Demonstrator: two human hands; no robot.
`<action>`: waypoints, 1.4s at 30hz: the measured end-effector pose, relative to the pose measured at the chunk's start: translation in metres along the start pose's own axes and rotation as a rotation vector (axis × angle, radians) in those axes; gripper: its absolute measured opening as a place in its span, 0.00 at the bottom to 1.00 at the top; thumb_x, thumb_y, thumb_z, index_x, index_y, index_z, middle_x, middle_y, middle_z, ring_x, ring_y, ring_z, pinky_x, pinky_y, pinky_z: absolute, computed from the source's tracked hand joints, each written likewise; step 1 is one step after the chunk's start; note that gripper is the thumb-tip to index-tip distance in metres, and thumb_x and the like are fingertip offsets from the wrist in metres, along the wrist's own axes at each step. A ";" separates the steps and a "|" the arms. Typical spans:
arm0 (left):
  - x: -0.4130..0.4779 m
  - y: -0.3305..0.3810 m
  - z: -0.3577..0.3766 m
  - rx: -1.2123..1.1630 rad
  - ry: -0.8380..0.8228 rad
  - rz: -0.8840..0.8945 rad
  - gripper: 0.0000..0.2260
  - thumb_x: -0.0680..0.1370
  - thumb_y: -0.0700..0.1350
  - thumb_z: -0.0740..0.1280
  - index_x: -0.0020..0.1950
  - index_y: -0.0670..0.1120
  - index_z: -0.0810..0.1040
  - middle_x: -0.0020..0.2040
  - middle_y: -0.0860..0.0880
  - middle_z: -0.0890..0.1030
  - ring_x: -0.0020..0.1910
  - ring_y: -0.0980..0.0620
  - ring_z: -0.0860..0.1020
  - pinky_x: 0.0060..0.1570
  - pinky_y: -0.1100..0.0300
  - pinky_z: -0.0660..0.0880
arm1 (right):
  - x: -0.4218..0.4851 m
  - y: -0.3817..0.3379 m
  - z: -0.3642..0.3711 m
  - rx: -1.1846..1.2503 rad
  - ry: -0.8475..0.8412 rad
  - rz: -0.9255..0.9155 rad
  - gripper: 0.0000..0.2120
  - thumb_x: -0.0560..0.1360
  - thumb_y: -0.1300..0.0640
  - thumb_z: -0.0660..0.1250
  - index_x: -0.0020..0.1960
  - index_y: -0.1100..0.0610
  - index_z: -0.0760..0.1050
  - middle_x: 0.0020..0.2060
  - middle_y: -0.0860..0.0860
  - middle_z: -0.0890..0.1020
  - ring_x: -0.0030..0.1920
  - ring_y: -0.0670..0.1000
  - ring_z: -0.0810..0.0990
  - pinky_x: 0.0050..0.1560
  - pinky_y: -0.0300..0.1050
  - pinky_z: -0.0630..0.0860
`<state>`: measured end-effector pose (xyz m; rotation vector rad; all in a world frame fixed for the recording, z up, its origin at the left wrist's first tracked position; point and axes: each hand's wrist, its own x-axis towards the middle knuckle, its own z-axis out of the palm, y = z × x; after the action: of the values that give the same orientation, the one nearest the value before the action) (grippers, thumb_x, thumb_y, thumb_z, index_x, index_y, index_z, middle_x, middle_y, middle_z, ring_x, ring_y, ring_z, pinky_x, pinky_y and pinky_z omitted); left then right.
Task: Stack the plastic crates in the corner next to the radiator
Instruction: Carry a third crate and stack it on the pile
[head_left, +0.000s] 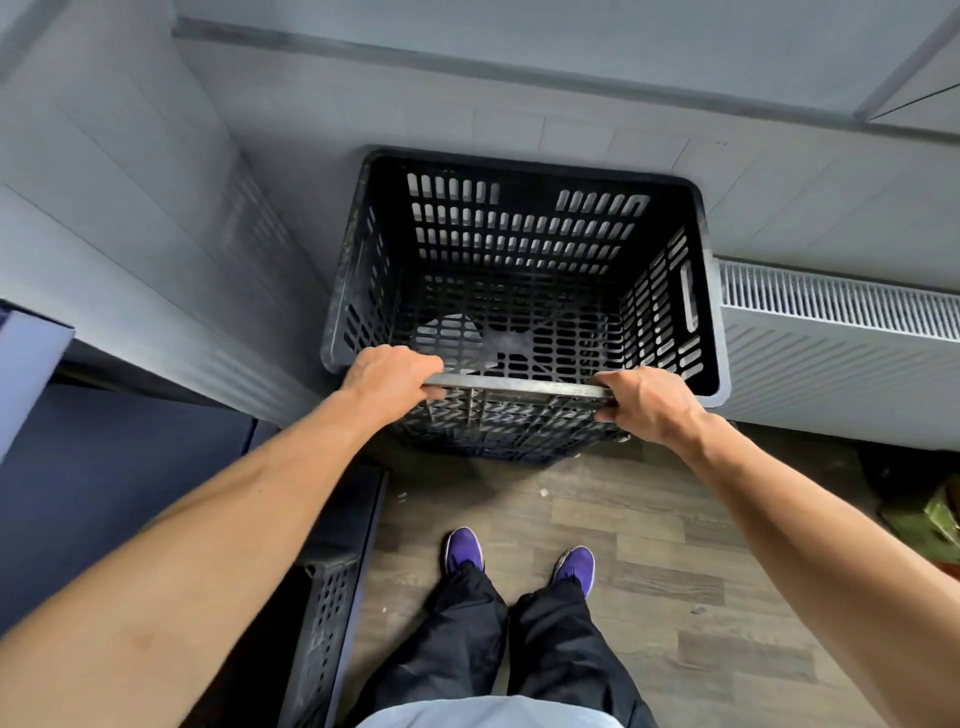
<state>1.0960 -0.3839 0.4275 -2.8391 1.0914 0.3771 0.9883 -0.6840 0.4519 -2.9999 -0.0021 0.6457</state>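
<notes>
A black slotted plastic crate (519, 244) stands in the corner, its far side against the wall and its right side beside the white radiator (831, 332). It seems to sit on top of other crates, whose walls show below its near rim. My left hand (389, 376) grips the near rim at the left. My right hand (644, 402) grips the same rim at the right. The crate is empty inside; pale floor shows through its slotted bottom.
Another dark slotted crate (332, 597) stands low on the left by my leg. A dark blue surface (104, 493) fills the left side. My feet in purple shoes (519, 561) are on the wood floor. Something green (935, 519) lies at the right edge.
</notes>
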 end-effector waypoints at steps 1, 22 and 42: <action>-0.005 -0.010 -0.003 0.030 -0.012 0.005 0.15 0.79 0.60 0.61 0.51 0.49 0.76 0.38 0.51 0.79 0.41 0.46 0.80 0.37 0.55 0.71 | 0.003 -0.003 0.000 0.001 -0.006 -0.014 0.18 0.75 0.46 0.70 0.63 0.49 0.76 0.48 0.52 0.85 0.50 0.56 0.83 0.49 0.49 0.79; -0.018 -0.029 0.007 0.059 0.178 -0.038 0.14 0.78 0.58 0.64 0.46 0.48 0.73 0.33 0.49 0.81 0.35 0.44 0.82 0.31 0.58 0.64 | 0.010 -0.024 0.004 -0.150 0.200 -0.098 0.10 0.80 0.52 0.62 0.58 0.55 0.74 0.38 0.53 0.84 0.38 0.57 0.83 0.36 0.46 0.74; -0.012 -0.038 -0.005 0.209 0.325 0.080 0.16 0.74 0.59 0.69 0.47 0.45 0.77 0.28 0.50 0.77 0.24 0.45 0.78 0.26 0.61 0.62 | -0.005 0.013 -0.010 -0.095 0.125 -0.070 0.10 0.77 0.55 0.69 0.55 0.59 0.75 0.39 0.58 0.84 0.42 0.61 0.83 0.40 0.49 0.74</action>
<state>1.1140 -0.3486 0.4343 -2.7341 1.2162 -0.1933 0.9878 -0.6980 0.4615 -3.1096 -0.1343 0.4638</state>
